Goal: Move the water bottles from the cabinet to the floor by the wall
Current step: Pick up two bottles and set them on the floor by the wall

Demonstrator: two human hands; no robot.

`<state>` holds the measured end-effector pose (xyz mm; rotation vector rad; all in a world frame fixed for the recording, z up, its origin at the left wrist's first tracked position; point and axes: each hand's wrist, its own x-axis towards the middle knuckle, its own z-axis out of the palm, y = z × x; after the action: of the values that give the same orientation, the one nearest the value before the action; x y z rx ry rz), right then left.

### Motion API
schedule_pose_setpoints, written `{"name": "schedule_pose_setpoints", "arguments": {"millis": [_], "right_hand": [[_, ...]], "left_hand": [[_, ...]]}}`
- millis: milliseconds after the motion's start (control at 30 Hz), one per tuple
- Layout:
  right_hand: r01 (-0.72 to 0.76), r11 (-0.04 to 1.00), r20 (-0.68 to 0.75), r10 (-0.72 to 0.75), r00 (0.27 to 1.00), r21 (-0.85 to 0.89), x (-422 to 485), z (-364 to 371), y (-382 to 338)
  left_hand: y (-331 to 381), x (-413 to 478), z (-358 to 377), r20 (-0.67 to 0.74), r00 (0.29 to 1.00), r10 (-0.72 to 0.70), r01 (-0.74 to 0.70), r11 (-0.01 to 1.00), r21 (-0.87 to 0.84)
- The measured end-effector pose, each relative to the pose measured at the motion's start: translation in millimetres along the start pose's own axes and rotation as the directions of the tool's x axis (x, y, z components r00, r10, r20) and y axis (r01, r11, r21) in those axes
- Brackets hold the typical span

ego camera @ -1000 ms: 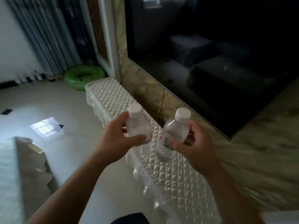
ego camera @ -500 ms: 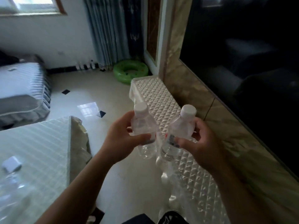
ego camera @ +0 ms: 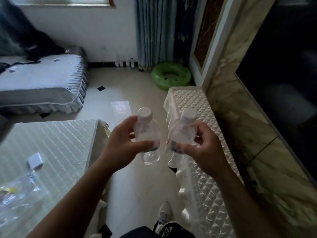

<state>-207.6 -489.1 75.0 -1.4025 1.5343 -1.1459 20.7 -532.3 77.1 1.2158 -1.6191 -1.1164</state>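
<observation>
Left hand grasps left bottle; right hand grasps right bottle. Both upright, above floor, beside cabinet.

Both forearms are bare, no sleeves showing. Dark trousers with white marks at the knee; a grey-white sneaker.

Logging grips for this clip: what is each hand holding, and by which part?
The left hand holds one water bottle around its middle, at the label. The right hand holds a second bottle the same way. Both caps are free.
</observation>
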Motion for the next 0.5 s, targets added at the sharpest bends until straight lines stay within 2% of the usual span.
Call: {"name": "schedule_pose_setpoints", "arguments": {"millis": [233,500], "right_hand": [[0.014,0.999,0.054,-0.012,0.998,-0.042,108.4,-23.4,10.5],[0.012,1.000,0.070,-0.011,0.997,-0.016,202.8,-26.7,7.6]], "left_hand": [[-4.2,94.6,10.1,-0.059,0.998,-0.012,0.010,0.999,-0.037],[-10.8,175.5,-4.4,-0.079,0.996,-0.037,0.033,0.998,-0.055]]}}
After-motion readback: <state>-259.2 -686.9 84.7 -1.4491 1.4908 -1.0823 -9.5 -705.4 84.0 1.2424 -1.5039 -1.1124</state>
